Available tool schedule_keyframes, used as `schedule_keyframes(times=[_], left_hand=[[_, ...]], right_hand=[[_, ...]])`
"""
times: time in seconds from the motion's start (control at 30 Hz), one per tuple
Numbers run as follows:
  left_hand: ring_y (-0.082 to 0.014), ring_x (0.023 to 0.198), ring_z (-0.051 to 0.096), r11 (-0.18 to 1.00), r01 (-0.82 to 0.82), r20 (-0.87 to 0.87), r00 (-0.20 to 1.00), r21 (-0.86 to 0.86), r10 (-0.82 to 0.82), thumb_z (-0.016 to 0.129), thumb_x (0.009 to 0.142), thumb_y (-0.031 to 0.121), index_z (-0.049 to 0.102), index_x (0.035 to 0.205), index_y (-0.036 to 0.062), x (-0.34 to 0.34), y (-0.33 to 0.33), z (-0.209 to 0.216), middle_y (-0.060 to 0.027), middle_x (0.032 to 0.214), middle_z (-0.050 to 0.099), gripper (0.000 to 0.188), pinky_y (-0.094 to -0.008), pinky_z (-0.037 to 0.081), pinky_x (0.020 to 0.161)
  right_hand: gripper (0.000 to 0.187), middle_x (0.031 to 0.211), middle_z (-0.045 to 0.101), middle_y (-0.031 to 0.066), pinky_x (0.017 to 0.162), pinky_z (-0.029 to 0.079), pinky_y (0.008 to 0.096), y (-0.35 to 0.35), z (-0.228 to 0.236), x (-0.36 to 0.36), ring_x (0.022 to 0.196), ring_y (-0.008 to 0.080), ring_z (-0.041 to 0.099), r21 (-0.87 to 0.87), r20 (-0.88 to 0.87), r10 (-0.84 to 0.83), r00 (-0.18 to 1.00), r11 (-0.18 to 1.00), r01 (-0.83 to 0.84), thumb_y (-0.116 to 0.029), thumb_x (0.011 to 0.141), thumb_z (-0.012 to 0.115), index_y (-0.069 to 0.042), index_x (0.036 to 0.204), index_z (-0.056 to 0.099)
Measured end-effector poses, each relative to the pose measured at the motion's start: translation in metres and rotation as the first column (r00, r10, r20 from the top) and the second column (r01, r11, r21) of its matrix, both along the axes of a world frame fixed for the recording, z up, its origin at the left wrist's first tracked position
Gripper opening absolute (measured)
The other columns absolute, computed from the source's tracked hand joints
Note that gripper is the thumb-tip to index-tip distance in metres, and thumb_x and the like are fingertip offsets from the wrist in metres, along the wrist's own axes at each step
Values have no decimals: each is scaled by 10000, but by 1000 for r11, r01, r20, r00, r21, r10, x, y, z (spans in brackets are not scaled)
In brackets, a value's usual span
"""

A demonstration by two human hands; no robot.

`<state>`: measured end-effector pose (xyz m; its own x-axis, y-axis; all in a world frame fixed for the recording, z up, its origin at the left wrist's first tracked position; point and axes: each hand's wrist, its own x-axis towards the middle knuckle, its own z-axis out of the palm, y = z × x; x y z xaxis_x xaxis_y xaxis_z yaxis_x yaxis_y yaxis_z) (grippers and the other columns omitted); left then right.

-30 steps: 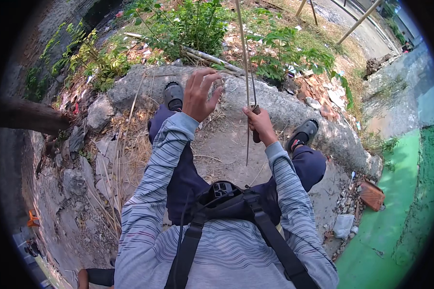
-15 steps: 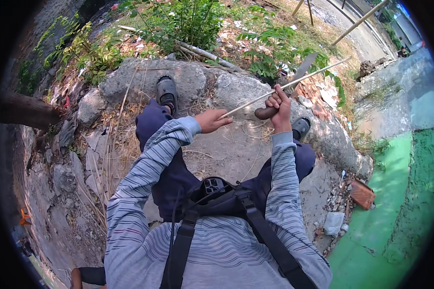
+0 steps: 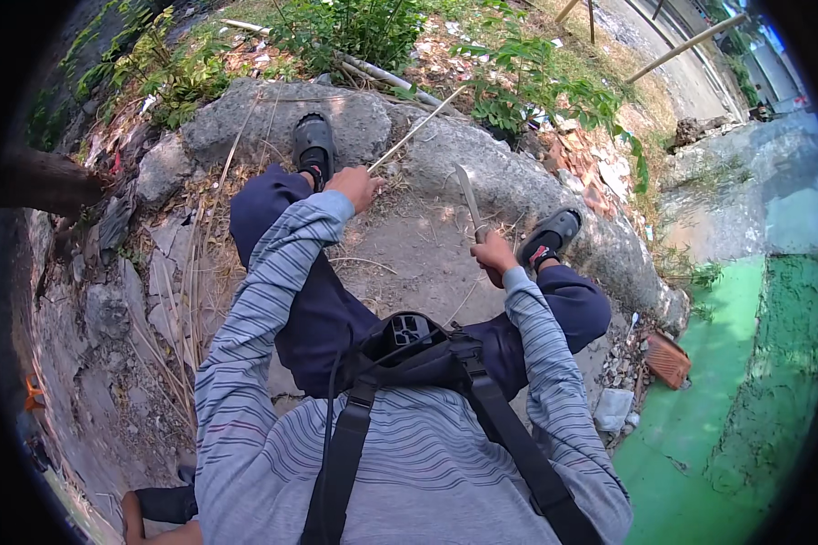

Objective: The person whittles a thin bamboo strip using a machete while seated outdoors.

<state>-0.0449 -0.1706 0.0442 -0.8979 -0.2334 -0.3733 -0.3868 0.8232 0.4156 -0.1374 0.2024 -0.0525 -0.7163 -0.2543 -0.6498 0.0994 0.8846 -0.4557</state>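
My left hand (image 3: 359, 189), in front of my left knee, is closed around the near end of a thin pale stick (image 3: 418, 129). The stick slants away up and to the right over the stone edge. In my right hand (image 3: 495, 252), low between my knees and near my right shoe, is the handle of a machete (image 3: 471, 202). Its slightly curved blade points away from me and to the left, apart from the stick. My fingers hide much of the handle.
Rough stone edging (image 3: 518, 182) curves around my feet. Long dry strips (image 3: 195, 300) lie at left, near a tree trunk (image 3: 54, 180). Green plants (image 3: 354, 36) grow beyond. An orange brick-like block (image 3: 667, 361) sits by the green ground at right. Another person's arm (image 3: 159, 509) shows at lower left.
The machete has come off the stick and dropped nearer to me, its blade turning left. My left hand has moved up and left, and the stick now points more steeply away.
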Motion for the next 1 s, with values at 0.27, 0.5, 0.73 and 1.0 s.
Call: schedule_keyframes(times=[0.27, 0.5, 0.73, 1.0], left_hand=[[-463, 1094, 671, 995, -74, 65, 995, 68, 70, 411, 1058, 459, 724, 1090, -46, 0, -12, 13, -294, 1107, 711, 595, -531, 505, 982], [-482, 1129, 652, 997, -80, 24, 997, 15, 80, 394, 1067, 461, 715, 1162, 10, 3, -12, 0, -276, 1197, 692, 562, -568, 498, 999], [-488, 1101, 663, 996, -13, 66, 998, 85, 7, 429, 1057, 450, 712, 1132, -27, -9, 1, 8, -297, 1134, 702, 559, -552, 503, 986], [-494, 1022, 654, 985, 85, -32, 996, 149, -81, 476, 1031, 376, 666, 1057, 17, 0, 29, -6, -292, 1023, 696, 407, -581, 483, 918]], right_hand=[[524, 820, 664, 88, 572, 523, 311, 12, -1, 5, 616, 198, 639, -170, 460, 72, 885, 985, 8, -173, 841, 732, 13, 1278, 509], [571, 979, 720, 289, 648, 585, 431, 9, -4, 3, 806, 355, 745, 188, -97, 472, 876, 873, -449, -196, 851, 679, 46, 1321, 465], [308, 731, 685, 100, 536, 489, 362, 32, 10, -25, 609, 207, 644, 193, 342, 324, 882, 895, -403, -272, 838, 761, 26, 909, 725], [394, 698, 677, 182, 629, 522, 453, 39, 100, -34, 665, 331, 682, 122, -216, 295, 931, 954, -274, -369, 872, 742, 20, 816, 706]])
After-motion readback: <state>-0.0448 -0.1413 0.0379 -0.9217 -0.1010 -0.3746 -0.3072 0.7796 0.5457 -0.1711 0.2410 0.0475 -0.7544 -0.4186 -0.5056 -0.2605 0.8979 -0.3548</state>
